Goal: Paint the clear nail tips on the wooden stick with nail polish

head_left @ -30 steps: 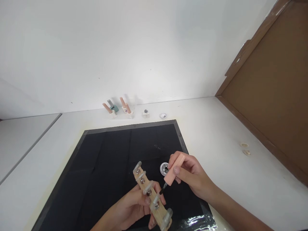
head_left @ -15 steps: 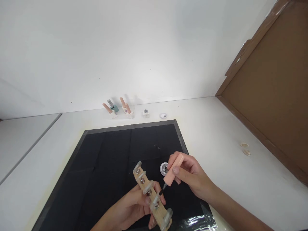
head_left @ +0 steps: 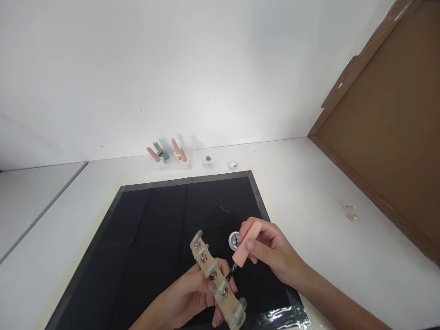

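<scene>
My left hand [head_left: 194,289] is closed round a wooden nail-tip stand [head_left: 217,285], a slanted strip with several metal studs, each bearing a translucent nail tip [head_left: 223,285]. In my right hand [head_left: 271,250] is a nail polish brush [head_left: 246,245] with a peach-pink cap handle, pinched between thumb and fingers. Its dark bristles touch or nearly touch the second nail tip from the near end. Just behind the brush, a small round white-rimmed dish [head_left: 234,241] with dark and silvery bits lies on the black mat [head_left: 158,233], partly hidden by my right fingers.
Along the back of the white table stand several polish bottles [head_left: 161,158] with peach and grey caps, a small clear pot [head_left: 208,161] and a round white lid-like dish [head_left: 233,165]. Two small cream discs [head_left: 351,212] lie at right beside a brown cardboard panel [head_left: 385,128].
The brush in my right hand has shifted very slightly left and down along the nail tip. The left hand and the stand stay in place.
</scene>
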Tool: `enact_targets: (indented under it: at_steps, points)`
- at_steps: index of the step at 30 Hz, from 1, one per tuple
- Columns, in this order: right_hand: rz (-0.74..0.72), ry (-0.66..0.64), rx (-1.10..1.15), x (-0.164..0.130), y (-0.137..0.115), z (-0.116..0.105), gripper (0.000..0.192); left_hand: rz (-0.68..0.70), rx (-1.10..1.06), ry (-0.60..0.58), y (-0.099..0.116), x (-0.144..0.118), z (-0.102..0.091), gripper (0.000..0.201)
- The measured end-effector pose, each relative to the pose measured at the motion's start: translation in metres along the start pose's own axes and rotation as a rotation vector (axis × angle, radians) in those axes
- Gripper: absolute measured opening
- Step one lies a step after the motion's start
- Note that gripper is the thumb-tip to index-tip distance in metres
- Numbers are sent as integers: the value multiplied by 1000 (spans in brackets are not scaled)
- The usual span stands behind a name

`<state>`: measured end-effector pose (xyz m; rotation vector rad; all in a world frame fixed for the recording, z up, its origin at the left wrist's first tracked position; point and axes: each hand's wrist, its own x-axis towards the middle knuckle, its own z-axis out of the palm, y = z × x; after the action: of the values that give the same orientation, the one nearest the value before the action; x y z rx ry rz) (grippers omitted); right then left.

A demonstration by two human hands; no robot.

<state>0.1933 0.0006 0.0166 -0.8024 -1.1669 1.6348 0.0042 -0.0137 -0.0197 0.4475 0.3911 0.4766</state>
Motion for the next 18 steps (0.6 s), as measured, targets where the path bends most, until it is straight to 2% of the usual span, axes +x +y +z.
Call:
enact_targets:
  at_steps: [5,11,18]
  points:
    - [-25,16,34,-1,2,-1,22,3,-8,6,0,-1,-1,17]
    - [-56,-30,-16,-1,1,-1,20,-6,-22,10,1,0,-1,17]
    - [-55,38,-31,0,3,-2,20,-8,36,24,2,0,2,19]
